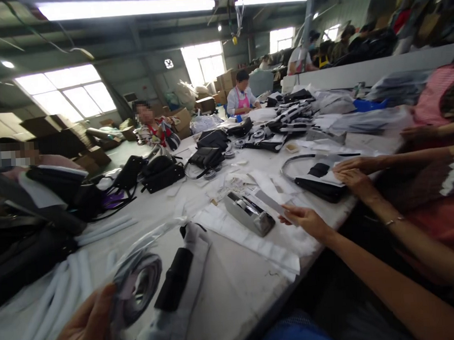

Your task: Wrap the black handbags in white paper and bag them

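1. Near left, the left hand [85, 324], cut off below, grips a coiled grey strap [155, 267] in clear plastic.
2. Farther right, well apart, the right hand [304, 221] pinches a grey strip [271, 202] beside the tape dispenser [248, 214]; whether these touch, I cannot tell.
3. Beyond, a co-worker's hands [356, 182] partly hide a black bag [323, 189].
4. Far black bags [207, 158] overlap, hard to separate.
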A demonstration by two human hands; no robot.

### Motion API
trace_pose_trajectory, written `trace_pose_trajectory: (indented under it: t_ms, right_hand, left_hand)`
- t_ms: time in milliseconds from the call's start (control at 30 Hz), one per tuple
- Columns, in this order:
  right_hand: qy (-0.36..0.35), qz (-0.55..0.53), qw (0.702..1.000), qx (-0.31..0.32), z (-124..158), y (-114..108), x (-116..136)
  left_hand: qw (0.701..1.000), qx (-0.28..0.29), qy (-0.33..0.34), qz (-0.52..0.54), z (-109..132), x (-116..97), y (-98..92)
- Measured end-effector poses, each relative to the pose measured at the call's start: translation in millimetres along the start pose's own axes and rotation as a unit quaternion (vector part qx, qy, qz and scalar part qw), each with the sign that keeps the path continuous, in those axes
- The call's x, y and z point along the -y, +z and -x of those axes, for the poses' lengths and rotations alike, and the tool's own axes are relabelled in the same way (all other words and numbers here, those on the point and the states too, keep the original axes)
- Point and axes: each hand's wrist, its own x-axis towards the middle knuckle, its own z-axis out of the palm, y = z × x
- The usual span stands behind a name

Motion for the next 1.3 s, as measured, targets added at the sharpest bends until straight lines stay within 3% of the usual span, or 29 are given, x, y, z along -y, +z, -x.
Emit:
trace_pose_trajectory:
  t_ms: [100,200,300,400,533,667,800,1033,1300]
  right_hand:
    - [0.029,-0.072,0.990,0.116,22.6,50.0,2.3]
    - [-0.035,0.014,0.977,0.210,40.2,96.2,-1.4]
    - [-0.128,0.141,0.953,0.235,51.1,130.9,-14.5]
    - [-0.176,0.269,0.917,0.236,58.1,151.5,-32.3]
    - [-0.190,0.407,0.860,0.240,64.7,164.8,-47.4]
    - [-0.172,0.455,0.856,0.176,64.9,174.9,-48.3]
    - [-0.165,0.521,0.820,0.173,56.6,182.2,-42.5]
    - [-0.213,0.544,0.783,0.211,45.6,182.6,-32.7]
    - [-0.261,0.561,0.754,0.220,46.5,191.5,-40.2]
  left_hand:
    - [0.997,0.005,-0.019,0.075,6.4,-5.0,5.5]
    - [0.995,0.005,0.006,0.103,9.5,-8.3,8.3]
    - [0.993,0.003,0.030,0.113,11.3,-9.8,10.3]
    - [0.993,-0.001,0.046,0.113,12.4,-11.0,12.8]
    - [0.992,0.007,0.059,0.114,13.3,-12.3,14.7]
    - [0.990,0.014,0.065,0.122,13.2,-11.2,14.5]
    - [0.990,0.013,0.069,0.123,11.8,-10.0,14.7]
    - [0.991,0.024,0.081,0.102,10.5,-9.4,15.0]
    - [0.992,0.023,0.087,0.083,10.0,-8.4,15.0]
